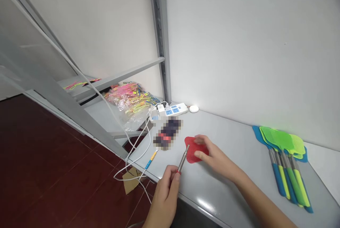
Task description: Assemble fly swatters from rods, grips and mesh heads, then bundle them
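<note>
Near the front edge of the table, my left hand [166, 194] is closed around the handle of a red fly swatter. Its silver rod [183, 159] slants up and away from my fingers, and the rod's tip overlaps the perforated red swatter head [190, 151]. At the right side of that head is my right hand [209, 151], thumb and fingers apart in a curved shape. Red mesh shows between them; whether they touch it I cannot tell. Most of the handle is hidden in my left hand.
Several green, yellow and blue fly swatters [288, 164] lie piled on the right. Behind my hands are a blurred-out dark object [168, 132], a white power strip [174, 110] and a white round device [193, 109]. White cables [148, 132] hang over the left edge. Bagged colourful items [130, 96] occupy a shelf.
</note>
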Action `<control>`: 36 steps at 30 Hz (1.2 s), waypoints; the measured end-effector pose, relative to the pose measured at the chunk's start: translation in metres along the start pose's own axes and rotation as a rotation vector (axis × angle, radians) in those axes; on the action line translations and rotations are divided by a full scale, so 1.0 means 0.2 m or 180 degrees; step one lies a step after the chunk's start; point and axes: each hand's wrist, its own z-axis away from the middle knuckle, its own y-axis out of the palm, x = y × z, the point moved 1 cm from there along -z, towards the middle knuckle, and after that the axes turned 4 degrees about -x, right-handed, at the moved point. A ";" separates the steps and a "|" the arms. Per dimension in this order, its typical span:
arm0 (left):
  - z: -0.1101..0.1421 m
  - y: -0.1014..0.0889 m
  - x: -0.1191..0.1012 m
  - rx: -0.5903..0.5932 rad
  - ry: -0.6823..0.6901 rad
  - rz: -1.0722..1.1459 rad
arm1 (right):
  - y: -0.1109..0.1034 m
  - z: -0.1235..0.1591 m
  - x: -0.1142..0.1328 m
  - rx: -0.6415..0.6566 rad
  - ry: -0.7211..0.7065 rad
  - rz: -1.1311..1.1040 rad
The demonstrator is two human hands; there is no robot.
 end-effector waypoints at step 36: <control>-0.22 0.67 -0.08 0.1576 -0.0139 0.0497 | -0.31 0.60 -0.28 -0.2687 0.0907 -0.2987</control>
